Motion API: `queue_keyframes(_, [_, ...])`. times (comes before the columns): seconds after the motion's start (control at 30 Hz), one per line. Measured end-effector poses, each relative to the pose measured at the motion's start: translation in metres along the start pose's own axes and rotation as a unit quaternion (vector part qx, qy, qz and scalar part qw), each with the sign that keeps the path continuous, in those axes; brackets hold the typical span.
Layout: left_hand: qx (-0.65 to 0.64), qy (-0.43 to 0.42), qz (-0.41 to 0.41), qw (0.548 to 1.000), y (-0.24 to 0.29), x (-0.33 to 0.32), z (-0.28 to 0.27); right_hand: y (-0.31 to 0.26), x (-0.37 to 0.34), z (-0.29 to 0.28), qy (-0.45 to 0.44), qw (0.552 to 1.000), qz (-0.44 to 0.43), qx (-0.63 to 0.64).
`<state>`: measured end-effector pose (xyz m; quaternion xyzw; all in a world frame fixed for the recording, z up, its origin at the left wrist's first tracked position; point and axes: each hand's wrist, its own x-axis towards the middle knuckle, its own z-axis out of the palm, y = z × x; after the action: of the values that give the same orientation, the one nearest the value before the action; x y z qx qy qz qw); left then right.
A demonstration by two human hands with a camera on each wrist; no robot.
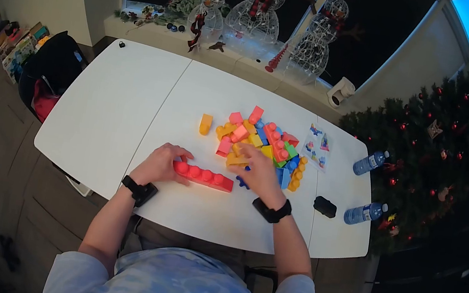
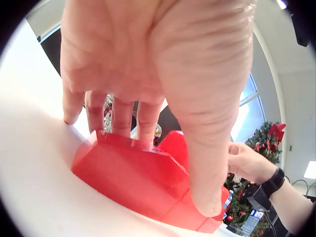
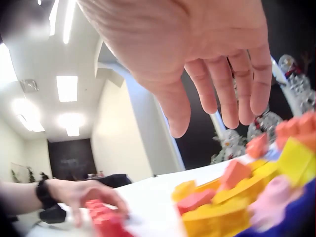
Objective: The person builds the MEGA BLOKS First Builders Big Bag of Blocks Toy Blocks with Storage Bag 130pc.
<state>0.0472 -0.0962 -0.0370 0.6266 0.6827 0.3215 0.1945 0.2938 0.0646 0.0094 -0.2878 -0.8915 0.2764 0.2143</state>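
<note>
My left hand (image 1: 155, 163) holds the left end of a long red building block (image 1: 204, 177) with a row of round studs, lying on the table. The left wrist view shows the thumb on the near side of the red block (image 2: 133, 177) and the fingers along its far side. Over the near edge of a pile of building blocks hovers my right hand (image 1: 261, 177). In the right wrist view its fingers (image 3: 227, 98) hang loosely apart above yellow blocks (image 3: 217, 217), with nothing between them. A dark blue block (image 1: 243, 182) lies below that hand, partly hidden.
A lone orange-yellow block (image 1: 206, 124) sits left of the pile. Right of the pile lies a picture sheet (image 1: 316, 146). Two water bottles (image 1: 370, 163) and a black case (image 1: 325, 206) are at the right end of the white table (image 1: 109, 99).
</note>
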Motion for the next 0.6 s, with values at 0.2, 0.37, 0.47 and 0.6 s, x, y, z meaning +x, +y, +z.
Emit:
queue_keyframes(0.2, [-0.091, -0.032, -0.005, 0.995, -0.019, -0.002, -0.009, 0.081, 0.042, -0.047, 0.132, 0.962, 0.1, -0.216])
queue_keyframes(0.37, [-0.089, -0.057, 0.019, 0.994, -0.029, -0.002, -0.01, 0.1, 0.055, -0.038, 0.093, 0.944, 0.11, -0.296])
queue_keyframes(0.47, [-0.109, -0.057, -0.006, 0.992, -0.026, -0.003, -0.009, 0.105, 0.057, -0.032, 0.106, 0.942, 0.12, -0.296])
queue_keyframes(0.6, [-0.096, -0.056, -0.007, 0.994, -0.025, -0.003, -0.01, 0.117, 0.057, -0.034, 0.141, 0.951, 0.111, -0.253])
